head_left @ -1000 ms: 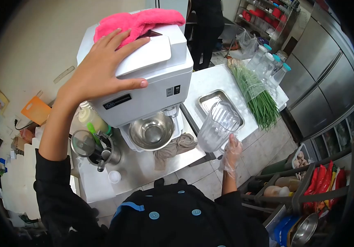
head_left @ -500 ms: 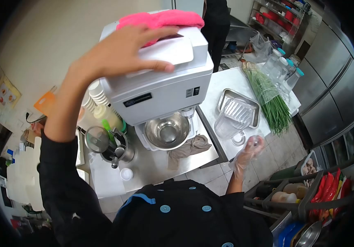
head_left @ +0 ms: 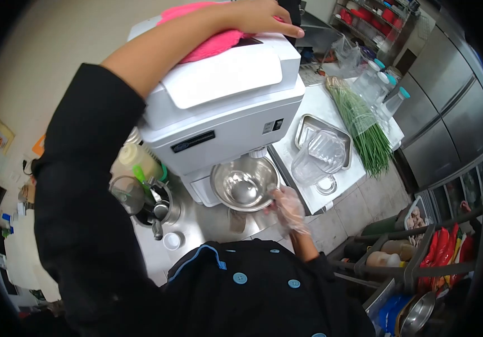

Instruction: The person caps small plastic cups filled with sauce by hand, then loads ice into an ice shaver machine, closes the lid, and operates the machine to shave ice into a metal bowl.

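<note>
A tall white countertop machine (head_left: 224,126) stands before me, with a pink cloth (head_left: 216,48) on its top. My left hand (head_left: 265,18) reaches across that top to the far side, fingers stretched out and nothing visibly held. Below the machine's head sits a shiny metal bowl (head_left: 245,191), with no contents visible. My right hand (head_left: 289,210), in a clear plastic glove, has its fingers closed on the bowl's near right rim. A grey-brown cloth (head_left: 237,221) shows partly from under the bowl.
On the left are a metal container of utensils (head_left: 165,209), a small white cup (head_left: 172,240) and a cream squeeze bottle (head_left: 139,160). To the right lie a metal tray (head_left: 308,124), a clear pitcher (head_left: 317,160), long green stalks (head_left: 365,132) and bottles (head_left: 392,104). A fridge (head_left: 443,84) stands beyond.
My left hand has slid from the machine's front top to its far edge. My right hand has moved left onto the bowl's rim. The bowl sits further right, covering more of the grey-brown cloth.
</note>
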A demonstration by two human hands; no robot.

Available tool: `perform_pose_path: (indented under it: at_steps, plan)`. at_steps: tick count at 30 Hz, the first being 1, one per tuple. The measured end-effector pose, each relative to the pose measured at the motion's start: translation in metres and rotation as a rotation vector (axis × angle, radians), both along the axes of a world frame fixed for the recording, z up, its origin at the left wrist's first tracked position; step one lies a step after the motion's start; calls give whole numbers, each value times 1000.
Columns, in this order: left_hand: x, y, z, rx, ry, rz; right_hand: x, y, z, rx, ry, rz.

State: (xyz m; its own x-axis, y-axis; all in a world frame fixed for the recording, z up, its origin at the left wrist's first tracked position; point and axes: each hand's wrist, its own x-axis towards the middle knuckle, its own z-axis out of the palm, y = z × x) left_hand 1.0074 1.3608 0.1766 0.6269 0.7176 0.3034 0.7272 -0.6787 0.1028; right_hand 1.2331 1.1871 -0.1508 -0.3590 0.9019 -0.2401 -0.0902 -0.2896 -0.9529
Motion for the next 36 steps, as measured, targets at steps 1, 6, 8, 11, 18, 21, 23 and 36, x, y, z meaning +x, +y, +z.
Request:
perform_pose_path:
  at_steps: [1, 6, 8, 11, 18, 21, 23, 36]
  plan:
    - [-1, -1, -1, -21, -51, 18, 16, -2, 2, -52, -6, -27]
    - [1, -11, 0, -137, -80, 93, 121, -14, 86, 0, -386, -123]
    - [0, -9, -7, -59, -38, 173, 143, -7, 155, -150, -503, -233]
    - [1, -12, -3, -119, -66, 140, 176, 32, 211, 36, -757, -312]
    - [0, -16, -4, -109, -67, 120, 230, 262, 211, 1174, -1224, 121]
    - [2, -20, 3, -171, -87, 119, 143, 383, 195, 1347, -2182, 442]
    - [-1, -19, 2, -202, -156, 101, 79, 416, 181, 1337, -1641, -189]
    - [-8, -14, 2, -210, -128, 95, 81, 455, 189, 1089, -1989, -310]
